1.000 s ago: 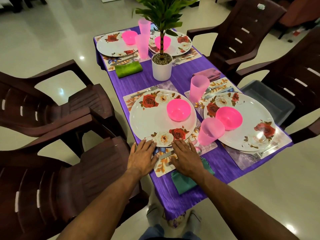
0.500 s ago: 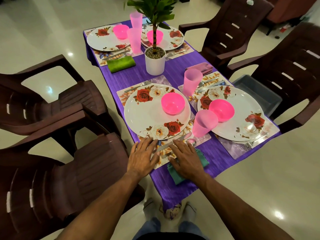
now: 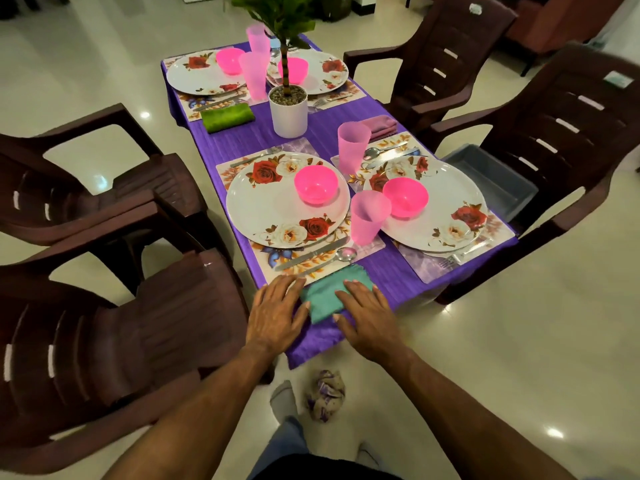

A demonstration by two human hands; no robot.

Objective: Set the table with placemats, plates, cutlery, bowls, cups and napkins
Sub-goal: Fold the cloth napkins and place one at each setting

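— Count, table? 
— Four floral plates [image 3: 277, 209], four pink bowls [image 3: 316, 184], four pink cups [image 3: 367, 216], three napkins [image 3: 329, 294]. 
— Chairs? 
— Four brown chairs [image 3: 114, 327]. One potted plant [image 3: 288, 109].

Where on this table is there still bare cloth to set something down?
One bare patch lies between the green napkin, the white plant pot and the near-left plate. A smaller strip runs between the teal napkin, under both hands, and the near-right placemat. Between the two near plates it is crowded by cups.
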